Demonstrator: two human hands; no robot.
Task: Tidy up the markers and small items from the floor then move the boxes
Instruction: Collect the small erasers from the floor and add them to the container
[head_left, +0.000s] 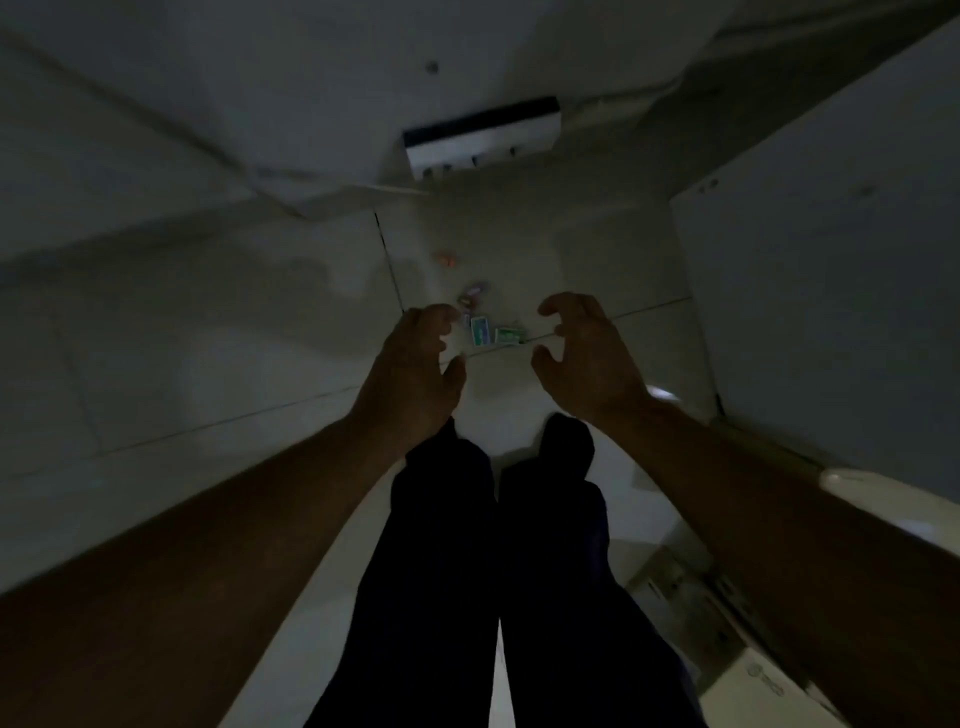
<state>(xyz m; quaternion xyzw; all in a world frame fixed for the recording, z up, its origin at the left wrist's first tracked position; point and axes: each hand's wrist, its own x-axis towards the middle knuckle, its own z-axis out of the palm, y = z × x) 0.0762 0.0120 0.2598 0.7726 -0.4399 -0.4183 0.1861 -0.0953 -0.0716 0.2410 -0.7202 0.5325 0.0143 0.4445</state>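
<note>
The scene is dim. Small items lie on the pale tiled floor ahead of my feet: two small green boxes (480, 330) (509, 335), a few little coloured pieces (470, 296) and an orange piece (445, 260) farther off. My left hand (415, 364) hangs above the floor just left of the green boxes, fingers curled and apart, holding nothing. My right hand (582, 353) hovers to their right, also spread and empty. Both hands are apart from the items. I cannot make out individual markers.
A white box with a dark top (483, 137) sits against the far wall. A large white cabinet or box (821, 312) stands on the right. More boxes (727, 623) lie at lower right. My dark-trousered legs (498, 545) fill the lower centre.
</note>
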